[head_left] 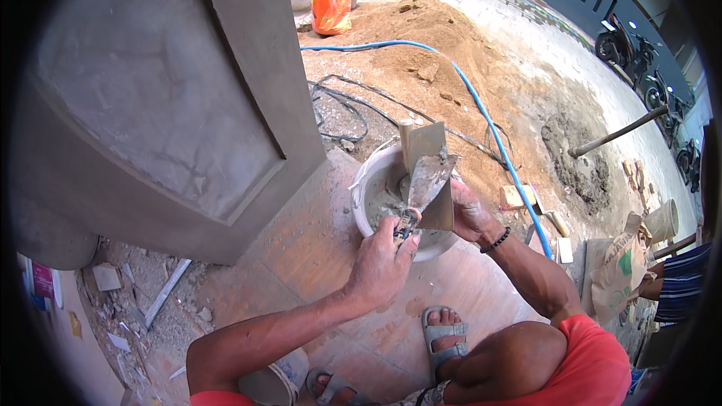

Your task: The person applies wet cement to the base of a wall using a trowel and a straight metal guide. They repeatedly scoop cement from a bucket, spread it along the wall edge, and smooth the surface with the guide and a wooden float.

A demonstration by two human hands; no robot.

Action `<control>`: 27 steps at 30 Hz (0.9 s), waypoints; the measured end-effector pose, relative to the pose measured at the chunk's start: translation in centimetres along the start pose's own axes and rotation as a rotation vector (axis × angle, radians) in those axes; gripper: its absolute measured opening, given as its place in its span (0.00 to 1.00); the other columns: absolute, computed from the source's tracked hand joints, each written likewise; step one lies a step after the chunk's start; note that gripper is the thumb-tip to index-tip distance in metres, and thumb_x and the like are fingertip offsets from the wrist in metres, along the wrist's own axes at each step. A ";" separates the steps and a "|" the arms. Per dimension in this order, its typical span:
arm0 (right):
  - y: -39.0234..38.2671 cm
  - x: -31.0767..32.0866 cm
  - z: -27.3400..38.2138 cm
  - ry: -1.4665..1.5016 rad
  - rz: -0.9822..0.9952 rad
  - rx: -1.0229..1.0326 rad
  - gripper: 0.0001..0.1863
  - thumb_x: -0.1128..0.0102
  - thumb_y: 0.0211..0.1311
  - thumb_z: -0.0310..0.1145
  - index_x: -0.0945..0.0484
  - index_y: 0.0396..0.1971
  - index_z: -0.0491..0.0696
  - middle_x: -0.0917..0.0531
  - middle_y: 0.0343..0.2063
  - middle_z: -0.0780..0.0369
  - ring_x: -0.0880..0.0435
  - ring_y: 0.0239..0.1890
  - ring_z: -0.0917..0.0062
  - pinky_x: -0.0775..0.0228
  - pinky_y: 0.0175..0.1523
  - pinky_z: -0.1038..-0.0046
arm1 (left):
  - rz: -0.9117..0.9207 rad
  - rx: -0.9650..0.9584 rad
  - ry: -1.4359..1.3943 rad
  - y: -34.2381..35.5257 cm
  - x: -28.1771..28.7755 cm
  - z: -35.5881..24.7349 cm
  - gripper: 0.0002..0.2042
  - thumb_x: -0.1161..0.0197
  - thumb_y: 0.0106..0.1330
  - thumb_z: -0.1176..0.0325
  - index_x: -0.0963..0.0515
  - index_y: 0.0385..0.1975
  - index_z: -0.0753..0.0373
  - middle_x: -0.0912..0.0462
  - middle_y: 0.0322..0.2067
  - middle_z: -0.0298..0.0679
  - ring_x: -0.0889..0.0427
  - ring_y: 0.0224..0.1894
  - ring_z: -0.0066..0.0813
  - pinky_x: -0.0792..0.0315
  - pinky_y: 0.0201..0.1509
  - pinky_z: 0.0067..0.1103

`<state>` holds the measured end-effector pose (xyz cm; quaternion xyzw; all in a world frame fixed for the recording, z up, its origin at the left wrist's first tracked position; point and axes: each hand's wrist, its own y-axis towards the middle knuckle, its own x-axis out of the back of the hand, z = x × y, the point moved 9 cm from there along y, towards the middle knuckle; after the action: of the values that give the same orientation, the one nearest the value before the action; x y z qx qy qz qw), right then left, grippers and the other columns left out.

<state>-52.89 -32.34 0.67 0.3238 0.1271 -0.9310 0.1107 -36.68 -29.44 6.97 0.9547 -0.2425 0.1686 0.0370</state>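
Observation:
My left hand (380, 259) is closed round the handle of a pointing trowel (431, 179), whose mortar-smeared blade points up and away from me. The blade lies against a flat plastering trowel (426, 143), a metal plate with a pale handle at its far side. My right hand (472, 212) grips that plate by its right side; some of its fingers are hidden behind the metal. Both tools are held over a white bucket (361, 210) with grey wet mortar (383, 194) inside. The tools cover part of the bucket's opening.
A grey plastered pillar (256, 203) rises close on the left. Rubble (180, 308) lies by its base. Beyond the bucket, a blue hose (481, 94) crosses a sand heap (421, 30). A wooden shaft (620, 131) leans over wet mortar. At right are a paper sack (620, 267) and another person's arm.

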 end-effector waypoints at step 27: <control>-1.3 1.5 1.6 -0.037 -0.063 0.054 0.30 0.45 0.64 0.41 0.41 0.65 0.52 0.29 0.58 0.64 0.29 0.58 0.73 0.37 0.62 0.59 | -0.002 0.085 -0.078 -2.0 -1.3 2.0 0.16 0.42 0.66 0.61 0.30 0.41 0.71 0.21 0.28 0.46 0.22 0.28 0.33 0.29 0.32 0.28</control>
<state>-55.32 -31.76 1.13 0.3053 0.1101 -0.9429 0.0750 -36.19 -27.44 4.71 0.9615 -0.2353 0.1416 -0.0131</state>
